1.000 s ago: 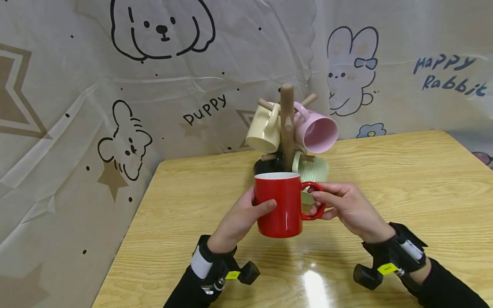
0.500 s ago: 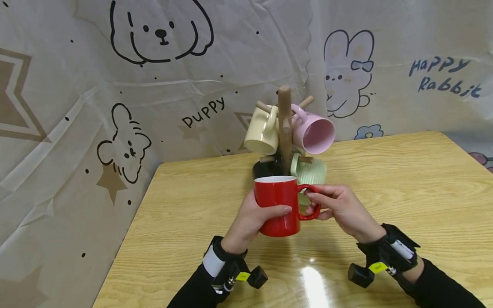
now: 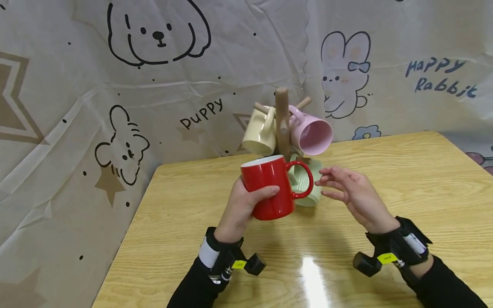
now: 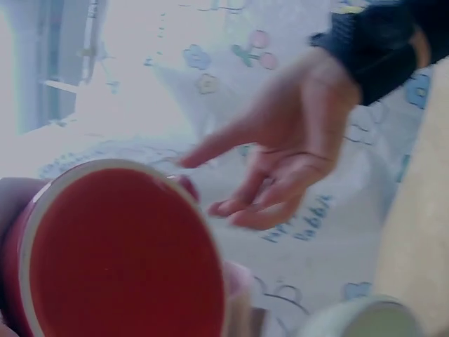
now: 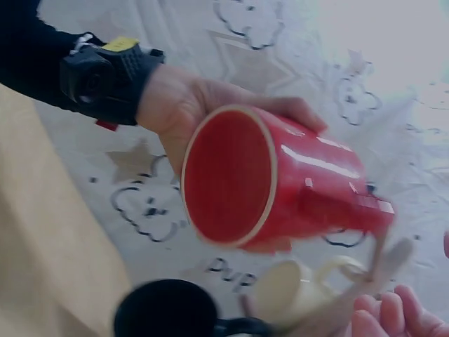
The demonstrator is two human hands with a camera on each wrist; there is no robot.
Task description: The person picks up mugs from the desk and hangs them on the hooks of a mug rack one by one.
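Note:
A red mug (image 3: 271,187) with a white inside hangs above the wooden table (image 3: 404,179), tilted a little, its handle pointing right. My left hand (image 3: 246,201) grips its body from the left; the thumb lies across the front. In the left wrist view the mug's red underside (image 4: 119,260) fills the lower left. The right wrist view shows the same red mug (image 5: 273,182) from below. My right hand (image 3: 346,192) hovers just right of the handle, fingers loosely spread, holding nothing. Behind the mug stands a wooden mug tree (image 3: 282,124).
On the mug tree hang a cream mug (image 3: 259,133), a pink mug (image 3: 313,133), a pale green ribbed mug (image 3: 306,184) low down and a black mug (image 5: 168,312). A cartoon-printed cloth (image 3: 154,85) backs the table. The table's left edge (image 3: 127,231) runs close to the cloth.
My right hand has let go of the mug's handle and drawn off to the right. My left hand has lifted the mug up and back toward the mug tree, tilting it.

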